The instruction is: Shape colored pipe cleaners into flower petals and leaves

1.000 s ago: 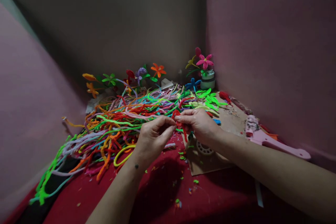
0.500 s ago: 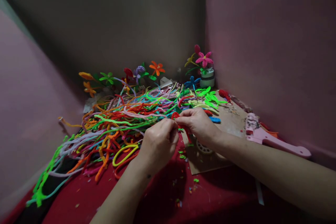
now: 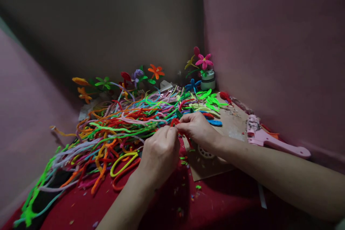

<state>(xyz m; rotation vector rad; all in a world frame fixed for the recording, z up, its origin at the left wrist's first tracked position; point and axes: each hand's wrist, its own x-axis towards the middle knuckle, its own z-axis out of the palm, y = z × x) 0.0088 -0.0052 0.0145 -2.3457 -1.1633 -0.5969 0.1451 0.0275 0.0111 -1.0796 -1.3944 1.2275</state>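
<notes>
Both hands meet in front of the pile, working on a bent red pipe cleaner. My left hand is closed, its fingertips pinched at the near side of the red loop. From the right, my right hand pinches the same piece between thumb and fingers. A red length hangs below the right fingers, partly hidden by the hand. Beside and behind the hands spreads a heap of coloured pipe cleaners, in orange, green, pink, red and pale purple.
Finished pipe-cleaner flowers stand along the back, among them a pink flower above a small pale jar. A pink glue gun lies at the right by the wall. A cardboard sheet rests on the red cloth, scattered with fuzz scraps.
The whole view has shifted slightly, so the scene sits a little further left. Both hands keep their pinch on the red pipe cleaner, and the left hand has turned a little.
</notes>
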